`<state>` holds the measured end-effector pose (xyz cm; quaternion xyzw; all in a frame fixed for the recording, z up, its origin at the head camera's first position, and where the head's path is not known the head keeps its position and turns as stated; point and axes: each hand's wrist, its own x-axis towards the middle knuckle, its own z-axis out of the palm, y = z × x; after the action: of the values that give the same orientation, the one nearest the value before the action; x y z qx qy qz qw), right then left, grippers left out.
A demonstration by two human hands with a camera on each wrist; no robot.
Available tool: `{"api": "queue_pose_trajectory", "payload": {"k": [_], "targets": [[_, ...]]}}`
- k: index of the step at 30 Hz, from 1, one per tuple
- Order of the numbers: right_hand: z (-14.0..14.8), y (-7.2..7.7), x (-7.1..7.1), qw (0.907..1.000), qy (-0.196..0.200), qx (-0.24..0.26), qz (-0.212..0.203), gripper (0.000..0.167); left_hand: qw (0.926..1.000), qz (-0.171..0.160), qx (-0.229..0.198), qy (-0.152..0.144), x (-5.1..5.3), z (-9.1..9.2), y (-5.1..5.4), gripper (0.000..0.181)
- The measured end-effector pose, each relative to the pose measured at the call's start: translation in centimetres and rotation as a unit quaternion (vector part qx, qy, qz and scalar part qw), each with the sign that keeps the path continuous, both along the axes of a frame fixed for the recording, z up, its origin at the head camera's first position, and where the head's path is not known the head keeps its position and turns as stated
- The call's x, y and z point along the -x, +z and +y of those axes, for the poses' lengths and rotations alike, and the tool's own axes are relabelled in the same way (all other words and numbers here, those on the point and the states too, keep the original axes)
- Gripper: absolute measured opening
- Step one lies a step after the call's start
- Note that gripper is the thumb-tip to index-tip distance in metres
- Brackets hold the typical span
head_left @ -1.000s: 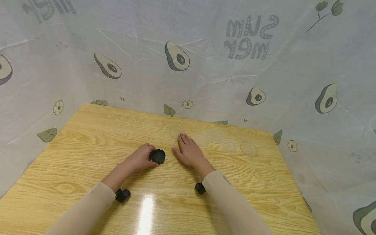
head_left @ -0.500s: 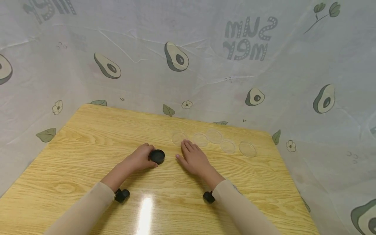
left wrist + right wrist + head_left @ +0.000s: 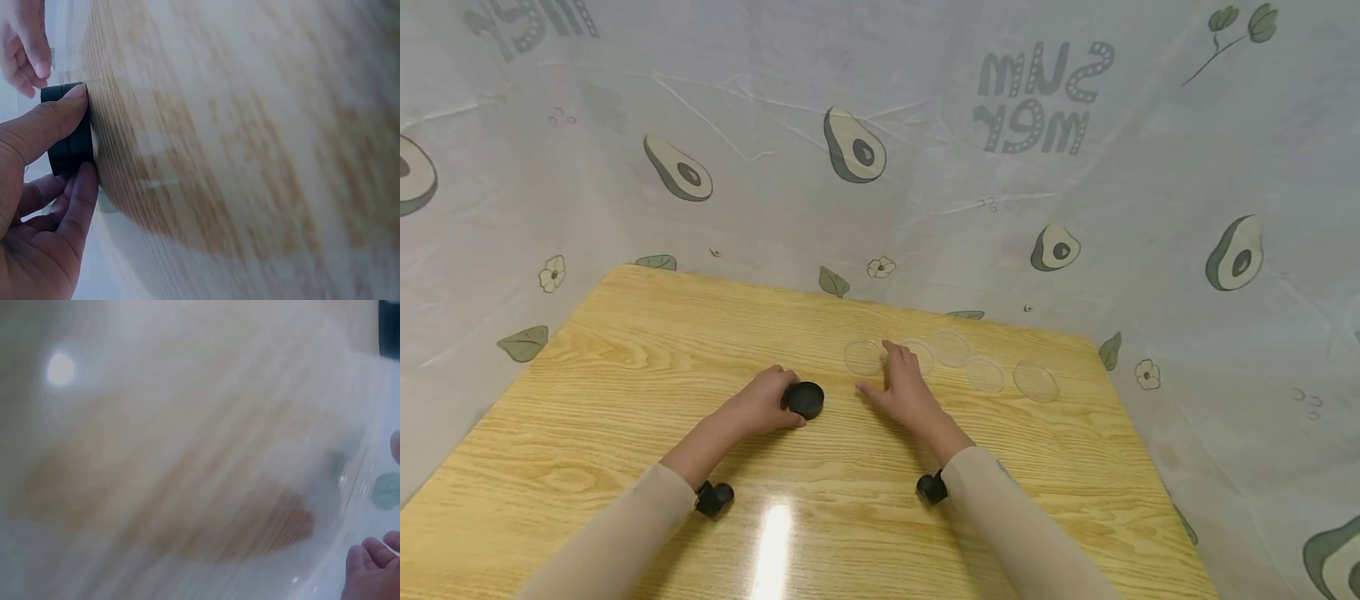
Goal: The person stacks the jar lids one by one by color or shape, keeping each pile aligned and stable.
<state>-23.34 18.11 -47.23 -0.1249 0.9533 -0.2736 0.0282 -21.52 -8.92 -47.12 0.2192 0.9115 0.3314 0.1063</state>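
Observation:
My left hand (image 3: 769,402) grips a round, shallow black piece (image 3: 806,401) with a raised rim, thumb on the near side and fingers on the far side. In the left wrist view, a seam runs round the black piece (image 3: 74,140), and it sits on the tabletop. My right hand (image 3: 906,390) is held just right of a clear round disc (image 3: 862,357), thumb spread away from the fingers. Whether a fingertip touches this disc cannot be told. Another clear disc (image 3: 919,353) is partly hidden behind the right fingers. The right wrist view shows only part of the hand (image 3: 374,565).
More clear discs lie flat toward the back right: one disc (image 3: 951,348) at the back, a second disc (image 3: 984,375) before it, and a third disc (image 3: 1035,381) farthest right. A printed curtain (image 3: 760,217) hangs behind the wooden table (image 3: 647,367).
The leftmost clear disc has slid slightly nearer and to the right. My right hand has shifted right, and its flat fingers have drawn up and bent somewhat. The left hand stays put.

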Motion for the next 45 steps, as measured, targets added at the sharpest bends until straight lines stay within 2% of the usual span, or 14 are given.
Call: {"api": "queue_pose_trajectory", "payload": {"k": [2,5,13,27,33,45], "targets": [[-0.2,-0.3,0.8,0.9991,-0.017,0.038,-0.011,0.091,1.0000,0.001,0.003,0.002,0.0,0.0,0.0,0.048],[-0.6,-0.6,1.6,0.9970,-0.036,0.064,-0.026,0.093,1.0000,0.003,0.005,0.003,0.1,0.0,-0.1,0.049],[-2.0,-1.1,2.7,0.9949,-0.063,0.068,-0.038,0.096,1.0000,0.005,0.004,0.002,0.1,-0.2,-0.1,0.049],[-2.8,-1.3,3.2,0.9953,-0.090,0.026,-0.024,0.090,0.9999,0.006,0.013,0.003,0.3,-0.1,-0.5,0.056],[-2.8,-1.2,2.9,0.9947,-0.092,0.037,-0.026,0.083,0.9999,0.003,0.013,0.008,0.2,-0.1,-0.4,0.054],[-2.2,-1.5,3.1,0.9945,-0.091,0.046,-0.024,0.082,0.9999,0.007,0.011,0.004,0.2,-0.1,-0.4,0.051]]}}
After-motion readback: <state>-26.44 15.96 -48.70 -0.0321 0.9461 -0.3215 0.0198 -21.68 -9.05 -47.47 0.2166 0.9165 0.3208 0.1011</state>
